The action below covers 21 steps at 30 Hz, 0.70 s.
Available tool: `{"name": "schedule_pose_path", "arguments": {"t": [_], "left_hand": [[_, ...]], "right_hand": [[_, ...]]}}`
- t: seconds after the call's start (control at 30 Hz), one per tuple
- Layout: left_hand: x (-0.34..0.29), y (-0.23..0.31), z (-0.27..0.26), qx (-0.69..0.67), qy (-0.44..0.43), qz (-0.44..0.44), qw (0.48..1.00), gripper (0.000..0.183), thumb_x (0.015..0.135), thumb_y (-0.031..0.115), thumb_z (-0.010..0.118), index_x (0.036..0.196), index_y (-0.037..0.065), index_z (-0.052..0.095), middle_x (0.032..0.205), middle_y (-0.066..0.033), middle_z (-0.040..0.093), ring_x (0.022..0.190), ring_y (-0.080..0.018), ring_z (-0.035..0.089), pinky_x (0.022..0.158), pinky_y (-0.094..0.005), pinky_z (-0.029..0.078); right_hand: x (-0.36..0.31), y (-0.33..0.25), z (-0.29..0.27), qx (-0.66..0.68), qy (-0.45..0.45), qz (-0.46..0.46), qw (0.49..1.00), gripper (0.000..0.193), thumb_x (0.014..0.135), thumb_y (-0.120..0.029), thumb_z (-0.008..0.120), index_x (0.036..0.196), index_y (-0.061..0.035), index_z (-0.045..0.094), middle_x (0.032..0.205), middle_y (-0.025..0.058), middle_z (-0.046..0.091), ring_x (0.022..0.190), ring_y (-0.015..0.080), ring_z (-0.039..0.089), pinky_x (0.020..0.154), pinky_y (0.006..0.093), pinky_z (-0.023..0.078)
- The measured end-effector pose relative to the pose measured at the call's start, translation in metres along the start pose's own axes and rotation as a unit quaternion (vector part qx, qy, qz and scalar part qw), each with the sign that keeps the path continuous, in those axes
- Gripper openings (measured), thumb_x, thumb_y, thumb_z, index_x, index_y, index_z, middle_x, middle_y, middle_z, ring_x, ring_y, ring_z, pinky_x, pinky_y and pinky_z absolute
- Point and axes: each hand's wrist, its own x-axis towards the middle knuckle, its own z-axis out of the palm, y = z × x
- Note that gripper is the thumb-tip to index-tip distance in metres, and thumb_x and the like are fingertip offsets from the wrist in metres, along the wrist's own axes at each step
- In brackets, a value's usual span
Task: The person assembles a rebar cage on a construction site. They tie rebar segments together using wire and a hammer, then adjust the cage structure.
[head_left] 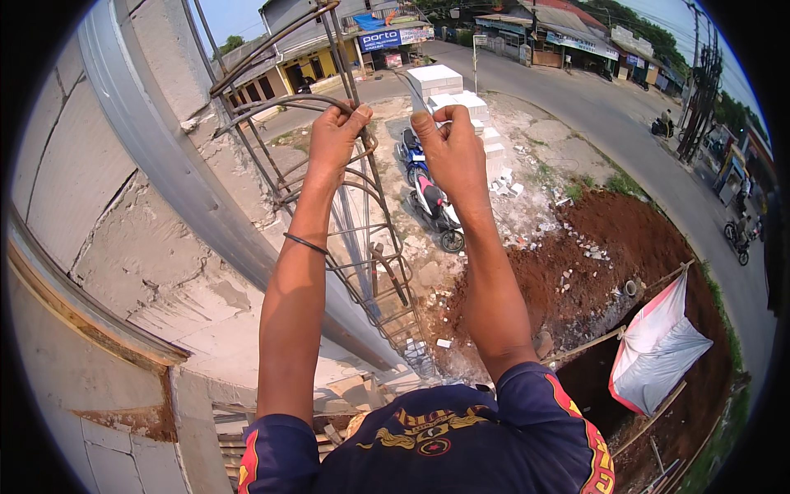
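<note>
Raised side by side and apart from each other, a person's bare hands work at a tall steel cage on a roadside building site. The left hand [336, 142] has its thumb and fingertips closed on a curved steel bar [304, 99] at the upper part of the steel cage [381, 189], whose long rods and bent rings run down behind and below that hand. The right hand [453, 152], just to its right, holds its thumb up with the fingers curled; whether anything sits in that grip cannot be told, though a thin dark wire [408, 86] slants down toward its thumb. A black band [305, 243] circles the left forearm. Left of the hands, a grey metal channel [169, 132] runs along a rough block wall [140, 230]. Beyond and between them, far below, stand a blue motorbike [409, 148] and a pink-and-white motorbike [434, 196]; white blocks [436, 80] are stacked just beyond the right hand. To the right of that hand and lower lie red-brown soil [597, 226] and a white sheet with pink edging [658, 354], with a road [568, 115] curving past farther out
</note>
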Motion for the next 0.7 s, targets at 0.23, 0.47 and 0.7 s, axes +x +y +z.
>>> {"name": "schedule_pose_path", "arguments": {"t": [0.23,0.47,0.7], "left_hand": [[0.000,-0.007,0.002,0.075,-0.001,-0.017,0.997,0.023,0.095,0.020,0.064,0.099,-0.002,0.059,0.090,-0.0092,0.068,0.081,-0.0133,0.065,0.073,-0.0268,0.053],[0.000,-0.013,-0.008,0.131,0.102,0.035,0.985,0.019,0.095,0.015,0.058,0.103,-0.002,0.063,0.086,-0.0121,0.069,0.081,-0.0211,0.068,0.072,-0.0334,0.051],[-0.016,-0.008,-0.015,0.415,0.143,0.292,0.849,0.018,0.091,0.012,0.056,0.099,-0.001,0.066,0.092,-0.0166,0.066,0.090,-0.0375,0.061,0.078,-0.0420,0.048]], "right_hand": [[0.004,0.038,0.004,0.002,-0.014,-0.017,1.000,0.022,0.098,-0.030,0.051,0.104,-0.0109,0.060,0.082,0.0195,0.068,0.082,0.0445,0.063,0.069,0.0515,0.047],[0.048,0.037,0.018,-0.051,-0.031,-0.104,0.993,0.019,0.092,-0.026,0.061,0.101,-0.0140,0.071,0.081,0.0141,0.070,0.076,0.0339,0.067,0.068,0.0424,0.051],[0.078,0.029,0.030,-0.071,-0.160,-0.232,0.957,0.020,0.088,-0.027,0.065,0.099,-0.0121,0.073,0.085,0.0132,0.070,0.079,0.0339,0.067,0.070,0.0420,0.052]]}}
